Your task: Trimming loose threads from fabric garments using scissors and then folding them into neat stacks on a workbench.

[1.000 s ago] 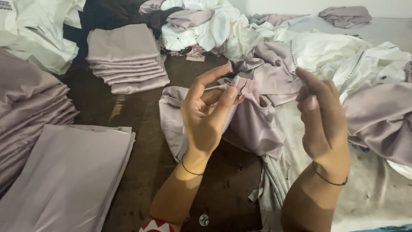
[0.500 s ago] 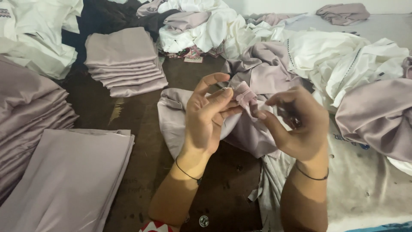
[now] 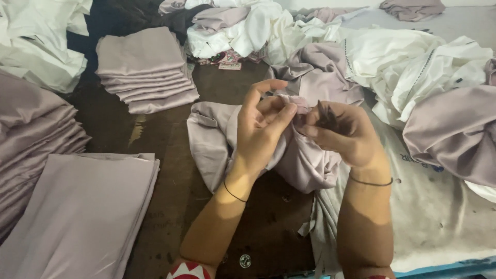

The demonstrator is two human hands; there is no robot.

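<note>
View from above my two hands at work on a mauve cloth piece [image 3: 305,155]. My left hand [image 3: 263,129] is raised palm toward me, thumb and forefinger pinching a gathered edge of the cloth, the other fingers partly spread upward. My right hand [image 3: 338,132] meets it from the right, fingers curled and closed on the same gathered edge; a small dark item sits in that grip, too blurred to identify. The two hands touch at the fingertips, with the cloth's top edge caught between them. The rest of the cloth hangs below and behind both hands, draping onto the dark table [image 3: 170,129], its left portion spread flat to the left of my left wrist. A thin dark band [image 3: 371,182] circles my right wrist.

Far left: a stack of folded mauve pieces [image 3: 144,67] behind, and a larger flat folded stack [image 3: 82,212] in the near corner. Right and behind: a loose heap of white cloth [image 3: 413,62], and beside it more crumpled mauve fabric [image 3: 454,134], well apart from my hands.
</note>
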